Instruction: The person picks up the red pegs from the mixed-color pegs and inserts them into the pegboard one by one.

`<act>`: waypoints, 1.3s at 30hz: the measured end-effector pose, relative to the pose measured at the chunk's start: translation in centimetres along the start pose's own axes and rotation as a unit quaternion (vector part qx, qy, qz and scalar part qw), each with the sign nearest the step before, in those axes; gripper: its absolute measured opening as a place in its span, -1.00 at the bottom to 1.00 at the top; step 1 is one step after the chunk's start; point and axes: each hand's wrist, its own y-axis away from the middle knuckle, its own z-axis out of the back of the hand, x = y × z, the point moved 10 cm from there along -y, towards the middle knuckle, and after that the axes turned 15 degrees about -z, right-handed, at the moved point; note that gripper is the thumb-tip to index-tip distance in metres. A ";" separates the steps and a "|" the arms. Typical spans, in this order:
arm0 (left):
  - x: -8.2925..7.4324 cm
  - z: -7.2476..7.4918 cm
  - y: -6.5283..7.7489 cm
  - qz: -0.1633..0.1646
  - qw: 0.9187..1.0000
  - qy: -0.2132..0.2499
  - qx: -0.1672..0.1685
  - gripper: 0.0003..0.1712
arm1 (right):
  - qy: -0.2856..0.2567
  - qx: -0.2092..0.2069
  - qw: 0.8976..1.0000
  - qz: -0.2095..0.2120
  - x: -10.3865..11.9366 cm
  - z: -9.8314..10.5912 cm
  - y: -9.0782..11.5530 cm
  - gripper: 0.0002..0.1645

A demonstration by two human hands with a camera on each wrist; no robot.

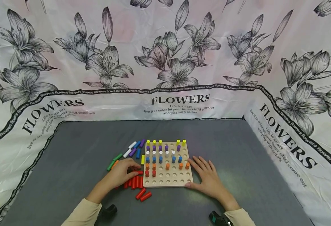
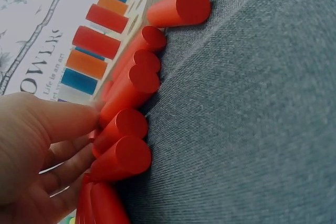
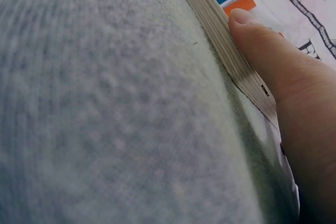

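Note:
A wooden pegboard (image 1: 168,182) holds upright pegs in rows of yellow, purple, white, blue, orange and red. My left hand (image 1: 124,171) is just left of the board, over a pile of red pegs (image 1: 133,182). Its thumb and fingers close around the end of a red peg (image 1: 139,172); in the left wrist view the thumb (image 2: 73,120) hides part of the grip. On the other side, my right hand (image 1: 206,175) rests spread on the table, fingertips at the board's right edge. Its thumb (image 3: 257,35) lies against the board's corner in the right wrist view.
Two loose red pegs (image 1: 146,196) lie below the board's front left corner. Left of the board are green pegs (image 1: 110,165), white pegs (image 1: 127,153), a yellow peg (image 1: 143,159), and blue, purple and orange ones. A flower-printed cloth (image 1: 120,105) borders the grey table (image 1: 97,135).

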 end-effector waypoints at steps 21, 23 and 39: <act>0.5 -0.7 -0.3 0.021 0.999 -0.008 0.034 -0.69 | -0.004 0.010 1.000 0.001 -0.1 -0.4 0.0 0.18; 0.5 -0.8 -0.4 0.019 0.999 -0.009 0.034 -0.68 | -0.004 0.008 1.000 0.000 -0.2 -0.3 0.0 0.18; -0.3 0.5 -0.3 -0.005 0.999 -0.022 -0.022 -0.67 | 0.000 0.012 1.000 -0.004 -0.1 -0.2 0.0 0.18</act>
